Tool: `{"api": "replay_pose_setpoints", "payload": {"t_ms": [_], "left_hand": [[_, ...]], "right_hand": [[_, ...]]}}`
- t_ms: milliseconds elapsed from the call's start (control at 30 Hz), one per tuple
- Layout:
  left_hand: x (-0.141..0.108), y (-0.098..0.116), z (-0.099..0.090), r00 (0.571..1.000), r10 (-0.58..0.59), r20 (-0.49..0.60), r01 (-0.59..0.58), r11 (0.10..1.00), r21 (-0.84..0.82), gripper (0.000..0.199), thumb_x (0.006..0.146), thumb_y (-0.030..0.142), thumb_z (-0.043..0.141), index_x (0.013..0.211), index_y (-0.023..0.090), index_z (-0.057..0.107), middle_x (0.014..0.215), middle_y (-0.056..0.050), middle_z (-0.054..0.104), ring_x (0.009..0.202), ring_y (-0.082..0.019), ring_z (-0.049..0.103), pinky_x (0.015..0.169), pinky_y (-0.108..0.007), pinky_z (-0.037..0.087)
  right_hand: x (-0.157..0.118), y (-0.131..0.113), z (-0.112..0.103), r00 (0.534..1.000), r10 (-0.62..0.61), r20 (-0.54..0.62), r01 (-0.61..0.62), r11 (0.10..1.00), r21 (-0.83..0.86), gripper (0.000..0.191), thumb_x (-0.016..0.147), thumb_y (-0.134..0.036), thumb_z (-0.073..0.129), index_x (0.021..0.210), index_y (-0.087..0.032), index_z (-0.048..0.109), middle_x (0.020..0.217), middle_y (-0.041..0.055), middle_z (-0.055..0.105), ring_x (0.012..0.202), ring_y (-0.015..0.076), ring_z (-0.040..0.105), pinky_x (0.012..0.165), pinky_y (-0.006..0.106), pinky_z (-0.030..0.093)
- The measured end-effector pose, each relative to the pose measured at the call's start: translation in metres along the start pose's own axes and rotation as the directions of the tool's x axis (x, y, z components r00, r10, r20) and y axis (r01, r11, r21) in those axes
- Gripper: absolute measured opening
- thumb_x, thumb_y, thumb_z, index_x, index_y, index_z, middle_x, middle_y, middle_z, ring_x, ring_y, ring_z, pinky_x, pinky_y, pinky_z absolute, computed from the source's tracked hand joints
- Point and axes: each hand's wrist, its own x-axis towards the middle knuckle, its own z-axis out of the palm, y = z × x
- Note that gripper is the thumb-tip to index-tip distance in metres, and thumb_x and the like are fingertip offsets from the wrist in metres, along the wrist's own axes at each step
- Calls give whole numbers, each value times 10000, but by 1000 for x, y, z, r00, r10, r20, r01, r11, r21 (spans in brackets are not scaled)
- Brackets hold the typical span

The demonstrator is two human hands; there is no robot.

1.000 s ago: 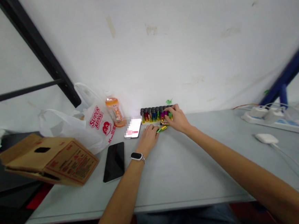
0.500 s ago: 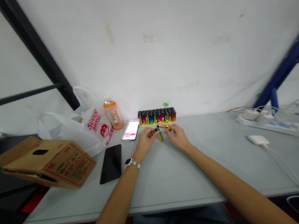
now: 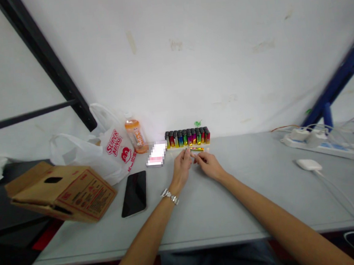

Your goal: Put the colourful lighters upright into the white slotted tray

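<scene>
My left hand (image 3: 182,163) is closed, turned palm inward, with its fingers around a lighter that they now hide almost wholly. My right hand (image 3: 209,166) comes up against it, thumb and fingertips pinched together at the left fingertips; what they grip, if anything, is too small to make out. Just beyond both hands a gold-yellow lighter (image 3: 198,149) lies on its side. Behind it, several shiny multicoloured lighters (image 3: 187,138) with black tops stand upright in close rows by the wall.
To the left are a lit phone (image 3: 156,154), a dark tablet-like device (image 3: 134,194), an orange drink bottle (image 3: 136,135), a white plastic bag (image 3: 83,152) and a cardboard box (image 3: 77,193). A power strip (image 3: 325,147) and a white charger (image 3: 309,164) with its cable lie right on the grey table (image 3: 221,223).
My left hand has rolled over, hiding the green-yellow lighter that showed in its fingers. My right hand has moved left to meet it. The view has shifted slightly.
</scene>
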Motion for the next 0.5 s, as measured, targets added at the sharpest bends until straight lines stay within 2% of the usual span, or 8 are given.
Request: {"api": "replay_pose_setpoints", "payload": {"t_ms": [67, 133, 300, 400, 500], "left_hand": [[-1, 1, 1, 998, 40, -43, -36, 994, 106, 561, 839, 678, 517, 595, 173, 502, 499, 56, 373, 475, -74, 333, 472, -227, 270], [-1, 1, 0, 994, 67, -85, -49, 978, 201, 563, 820, 636, 561, 510, 175, 467, 482, 42, 390, 489, -83, 351, 495, -240, 279], [-1, 2, -1, 993, 77, -84, -47, 948, 314, 481, 799, 540, 600, 510, 170, 495, 486, 46, 380, 494, -84, 324, 490, -242, 232], [-3, 4, -1, 993, 79, -86, -48, 949, 311, 491, 803, 554, 589, 510, 171, 493, 490, 43, 384, 501, -88, 337, 498, -241, 247], [-4, 5, -2, 997, 34, -67, -21, 981, 192, 583, 864, 618, 461, 483, 177, 472, 498, 18, 434, 509, -101, 398, 517, -247, 297]], "right_hand": [[0, 1, 0, 1000, 2, 16, -2, 1000, -6, 424, 977, -396, 434, 702, -175, 669, 684, 27, 647, 670, 158, 563, 652, 266, 393], [0, 2, 0, 1000, 5, 18, -5, 1000, -3, 433, 981, -403, 433, 704, -173, 674, 695, 30, 660, 684, 162, 579, 667, 268, 404], [-1, 2, 1, 1000, 2, 29, -2, 1000, 26, 459, 988, -432, 422, 690, -176, 659, 662, 19, 650, 649, 159, 564, 637, 262, 394], [0, 1, 1, 999, 12, 51, -13, 999, 36, 470, 989, -444, 419, 695, -173, 665, 665, 18, 651, 646, 158, 567, 635, 259, 391], [-1, 0, 0, 996, 30, 79, -33, 999, 32, 496, 996, -462, 400, 705, -172, 678, 636, 13, 629, 637, 158, 568, 636, 259, 390]]}}
